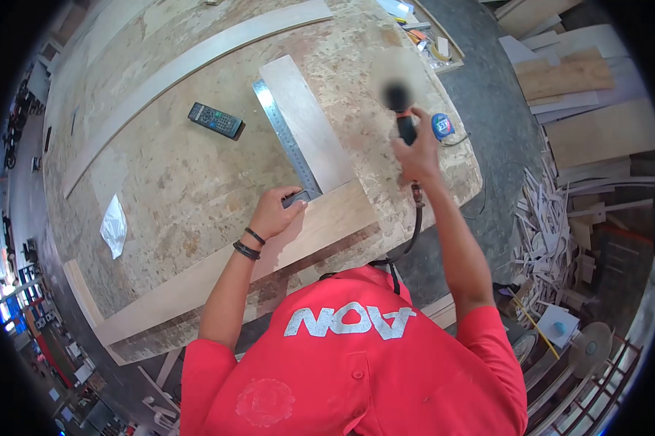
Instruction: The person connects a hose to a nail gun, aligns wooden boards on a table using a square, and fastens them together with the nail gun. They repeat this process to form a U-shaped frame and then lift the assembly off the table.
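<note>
My left hand (275,213) is closed on the dark stock of a metal try square (287,142), right at the corner where two boards meet. The square's ruled blade lies along the left edge of a pale board (309,120). That board butts against a long plywood strip (233,269) near the table's front edge. My right hand (419,149) grips a black-and-orange air tool (407,131) above the table's right side. The tool's round dark head is blurred. An air hose (419,218) runs from its handle towards my body.
A remote control (215,120) and a silver packet (114,227) lie on the worn table (175,174). A blue tape measure (442,126) sits beside my right hand. Another long board (189,65) crosses the back. Wood offcuts (542,232) are heaped on the floor at right.
</note>
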Tool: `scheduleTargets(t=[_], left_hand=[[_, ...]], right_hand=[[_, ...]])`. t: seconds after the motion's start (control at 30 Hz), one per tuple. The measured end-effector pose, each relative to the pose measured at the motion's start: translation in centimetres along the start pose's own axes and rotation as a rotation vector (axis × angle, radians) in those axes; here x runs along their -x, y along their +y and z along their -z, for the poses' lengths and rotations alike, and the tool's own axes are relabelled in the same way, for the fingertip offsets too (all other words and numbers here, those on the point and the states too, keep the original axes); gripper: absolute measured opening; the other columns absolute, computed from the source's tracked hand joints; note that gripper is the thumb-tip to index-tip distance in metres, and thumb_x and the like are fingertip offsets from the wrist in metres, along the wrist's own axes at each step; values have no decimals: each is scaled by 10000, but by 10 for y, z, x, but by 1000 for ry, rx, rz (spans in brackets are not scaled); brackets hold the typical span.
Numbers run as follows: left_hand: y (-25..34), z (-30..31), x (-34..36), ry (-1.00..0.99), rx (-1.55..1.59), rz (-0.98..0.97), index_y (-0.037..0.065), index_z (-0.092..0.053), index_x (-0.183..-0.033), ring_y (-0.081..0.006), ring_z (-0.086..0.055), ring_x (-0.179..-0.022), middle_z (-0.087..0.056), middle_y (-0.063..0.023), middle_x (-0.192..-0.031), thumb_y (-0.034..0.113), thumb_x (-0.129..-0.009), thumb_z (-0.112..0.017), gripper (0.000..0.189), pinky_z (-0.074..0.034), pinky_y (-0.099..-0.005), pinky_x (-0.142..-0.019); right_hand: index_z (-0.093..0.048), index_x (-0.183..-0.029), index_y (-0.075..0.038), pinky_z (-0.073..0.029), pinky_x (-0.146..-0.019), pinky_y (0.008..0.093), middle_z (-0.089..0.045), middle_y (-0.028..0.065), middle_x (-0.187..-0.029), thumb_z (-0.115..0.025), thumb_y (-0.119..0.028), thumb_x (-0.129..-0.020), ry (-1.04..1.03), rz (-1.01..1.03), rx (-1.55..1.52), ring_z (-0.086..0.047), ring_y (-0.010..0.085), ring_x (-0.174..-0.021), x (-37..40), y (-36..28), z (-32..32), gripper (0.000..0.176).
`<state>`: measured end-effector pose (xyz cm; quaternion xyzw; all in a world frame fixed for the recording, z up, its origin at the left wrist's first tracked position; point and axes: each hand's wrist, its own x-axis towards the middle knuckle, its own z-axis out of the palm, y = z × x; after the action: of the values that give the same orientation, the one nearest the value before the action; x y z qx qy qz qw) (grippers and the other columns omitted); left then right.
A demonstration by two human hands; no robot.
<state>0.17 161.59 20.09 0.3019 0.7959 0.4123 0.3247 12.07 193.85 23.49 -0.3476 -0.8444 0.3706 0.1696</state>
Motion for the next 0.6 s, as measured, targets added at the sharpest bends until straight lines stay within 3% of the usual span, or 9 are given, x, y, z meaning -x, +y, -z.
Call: scheduleTargets(t=[0.07, 0.2, 0.27, 0.37, 0.43, 0.53, 0.6], left_hand=[[2, -1, 1, 1, -7, -4, -28, -693, -1063, -287, -701, -857, -712, -208, -950, 246, -805, -724, 378, -534, -342, -786], [-1, 0, -1, -5, -10, -1, -46, -690, -1068, -210, -688, -817, -719, -181, -902, 236, -808, -730, 386, -528, -319, -764], [-8, -1, -1, -17, -5, -40, -51, -690, -1069, -186, -676, -801, -721, -164, -886, 229, -808, -731, 385, -525, -313, -756], [-11, 0, -5, -40, -86, -76, -55, -680, -1082, -141, -622, -765, -702, -99, -855, 231, -821, -744, 393, -511, -293, -716], [-10, 1, -6, -71, -27, 14, -57, -672, -1109, -113, -612, -766, -697, -77, -853, 210, -840, -727, 383, -506, -277, -691], [-6, 1, -6, -93, -42, -8, -65, -665, -1116, -94, -603, -768, -695, -61, -859, 198, -853, -714, 375, -502, -262, -682], [-2, 0, -4, -87, -43, 4, -66, -665, -1105, -94, -599, -763, -695, -61, -860, 199, -854, -711, 368, -501, -266, -682]], right_hand=[[-506, -1231, -11, -510, -658, 342, -631, 113, -852, -729, -158, -776, 24, -130, -199, -624, 201, -705, 15, -19, 35, 527], [-533, -1146, 2, -459, -538, 287, -597, 52, -729, -694, -133, -823, -89, -255, -478, -568, 110, -577, 54, -42, 99, 386], [-549, -1060, 9, -417, -497, 256, -555, 1, -655, -683, -125, -844, -44, -126, -473, -517, 66, -523, 73, -42, 117, 287], [-583, -1003, -6, -416, -505, 262, -545, -12, -635, -714, -161, -841, -90, -185, -373, -511, 69, -532, 90, -56, 147, 260], [-636, -956, -10, -420, -514, 293, -554, -15, -625, -735, -221, -841, -47, -152, -267, -510, 82, -530, 97, -64, 160, 260], [-698, -949, -6, -461, -602, 325, -622, 48, -706, -744, -395, -829, -217, -161, -57, -586, 138, -634, 115, -75, 173, 410], [-699, -958, -11, -470, -626, 336, -637, 70, -725, -744, -407, -826, -279, -189, -18, -599, 153, -658, 129, -74, 172, 420]])
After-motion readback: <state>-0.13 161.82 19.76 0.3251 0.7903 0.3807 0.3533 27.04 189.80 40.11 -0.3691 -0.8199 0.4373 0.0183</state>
